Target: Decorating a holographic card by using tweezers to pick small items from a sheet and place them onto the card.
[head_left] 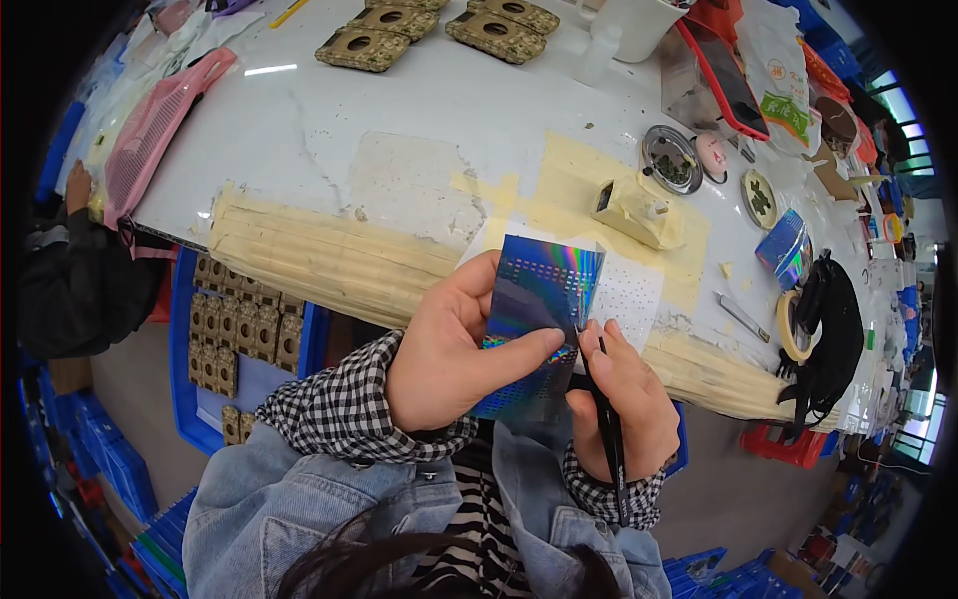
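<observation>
My left hand [459,344] grips a shiny blue holographic sheet [539,268] with rows of small marks, its thumb lying across the front. In my right hand [629,399] is a pair of black tweezers [607,424], pinched between thumb and fingers. The tweezers' tips meet the sheet's right edge, close to my left thumb; whether they hold anything is too small to tell. Behind the sheet lies a white paper [629,299] covered in small dots. Just beyond stands a small block wrapped in yellow tape [639,214].
Camouflage-patterned cases [361,48] lie at the table's far side; more fill a blue crate [185,399] below left. To the right are a round metal dish [672,160], a craft knife [741,315], a tape roll [795,327] and a black bag [833,334]. Another person's hand [78,187] shows far left.
</observation>
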The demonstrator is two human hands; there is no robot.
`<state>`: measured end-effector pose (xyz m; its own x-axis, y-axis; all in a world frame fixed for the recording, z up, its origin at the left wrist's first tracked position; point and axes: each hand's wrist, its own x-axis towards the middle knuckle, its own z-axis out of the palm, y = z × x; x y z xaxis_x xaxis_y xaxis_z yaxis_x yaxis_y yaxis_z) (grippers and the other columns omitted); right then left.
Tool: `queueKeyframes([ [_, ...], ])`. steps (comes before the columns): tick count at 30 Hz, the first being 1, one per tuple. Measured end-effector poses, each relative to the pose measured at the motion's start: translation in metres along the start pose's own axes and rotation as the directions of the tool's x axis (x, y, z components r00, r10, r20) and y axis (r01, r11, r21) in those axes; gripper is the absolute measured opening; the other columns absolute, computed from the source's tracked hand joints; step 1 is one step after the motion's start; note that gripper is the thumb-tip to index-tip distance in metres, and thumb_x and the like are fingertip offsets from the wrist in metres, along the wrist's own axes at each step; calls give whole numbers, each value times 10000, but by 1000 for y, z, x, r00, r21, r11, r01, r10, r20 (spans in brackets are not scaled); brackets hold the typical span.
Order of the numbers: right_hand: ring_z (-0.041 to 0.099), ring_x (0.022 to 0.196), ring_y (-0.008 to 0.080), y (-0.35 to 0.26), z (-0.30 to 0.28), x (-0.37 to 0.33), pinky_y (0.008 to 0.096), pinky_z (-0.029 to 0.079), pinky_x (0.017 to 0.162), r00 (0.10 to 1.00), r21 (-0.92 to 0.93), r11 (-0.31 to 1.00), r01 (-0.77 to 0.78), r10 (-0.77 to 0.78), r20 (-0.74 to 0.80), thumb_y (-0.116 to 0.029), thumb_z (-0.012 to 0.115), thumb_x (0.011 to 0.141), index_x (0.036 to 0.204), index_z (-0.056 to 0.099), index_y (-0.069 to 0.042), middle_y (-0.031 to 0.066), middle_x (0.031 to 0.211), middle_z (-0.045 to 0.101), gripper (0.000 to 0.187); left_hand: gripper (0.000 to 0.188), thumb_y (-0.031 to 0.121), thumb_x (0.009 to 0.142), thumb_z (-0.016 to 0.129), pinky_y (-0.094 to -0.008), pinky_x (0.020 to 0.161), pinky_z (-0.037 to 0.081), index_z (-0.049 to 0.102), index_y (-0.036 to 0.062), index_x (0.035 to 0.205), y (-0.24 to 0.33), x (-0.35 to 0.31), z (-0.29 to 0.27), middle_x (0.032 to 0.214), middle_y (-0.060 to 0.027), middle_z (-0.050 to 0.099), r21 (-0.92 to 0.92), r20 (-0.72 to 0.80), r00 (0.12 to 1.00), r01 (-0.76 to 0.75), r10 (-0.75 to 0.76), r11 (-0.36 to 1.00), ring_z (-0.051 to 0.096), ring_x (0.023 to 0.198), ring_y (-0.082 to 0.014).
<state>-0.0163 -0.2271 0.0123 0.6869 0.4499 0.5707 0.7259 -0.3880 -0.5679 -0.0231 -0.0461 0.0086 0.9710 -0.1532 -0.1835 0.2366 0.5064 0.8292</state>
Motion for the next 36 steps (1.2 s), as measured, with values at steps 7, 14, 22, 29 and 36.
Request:
queueKeyframes([
  [7, 649, 1019, 354, -1, 3, -4, 434, 540, 898, 1000, -9, 1000, -15, 15, 2, -16, 738, 776, 1147, 566, 28, 221, 1047, 662, 411, 435, -34, 866, 622, -261, 885, 497, 445, -17, 1263, -1, -2, 2, 1131, -77, 624, -68, -65, 998, 21, -26, 997, 605, 1017, -111],
  [14, 648, 1019, 356, -2, 4, -4, 431, 542, 896, 1000, 14, 1000, -13, 13, -3, -3, 733, 774, 1140, 566, 24, 218, 1058, 659, 404, 408, -33, 876, 613, -251, 870, 505, 453, -18, 1251, -3, -2, 2, 1127, -74, 623, -83, -82, 997, -6, -1, 997, 605, 1004, -102],
  [22, 642, 1031, 353, -2, 4, -3, 454, 539, 900, 1000, 0, 1000, -7, 7, 8, -13, 732, 782, 1144, 567, 32, 217, 1058, 656, 401, 416, -36, 879, 607, -252, 857, 512, 452, -6, 1264, -3, -1, 2, 1108, -73, 634, -109, -77, 997, -5, -3, 994, 616, 987, -106],
  [29, 645, 1027, 352, -2, 7, -1, 463, 535, 903, 999, -35, 999, 39, -39, -2, -31, 738, 785, 1116, 583, 61, 224, 1034, 658, 377, 414, -38, 879, 605, -261, 862, 509, 457, -5, 1263, -3, -1, 0, 1109, -75, 635, -118, -76, 997, 2, -11, 993, 618, 990, -115],
  [36, 645, 1028, 350, -1, 8, -2, 462, 534, 905, 1000, -12, 1000, 29, -29, -6, -24, 743, 778, 1129, 579, 49, 221, 1041, 658, 395, 410, -39, 878, 606, -263, 864, 508, 458, -9, 1260, -4, -1, 0, 1106, -75, 635, -147, -71, 997, 9, -20, 989, 617, 993, -118],
])
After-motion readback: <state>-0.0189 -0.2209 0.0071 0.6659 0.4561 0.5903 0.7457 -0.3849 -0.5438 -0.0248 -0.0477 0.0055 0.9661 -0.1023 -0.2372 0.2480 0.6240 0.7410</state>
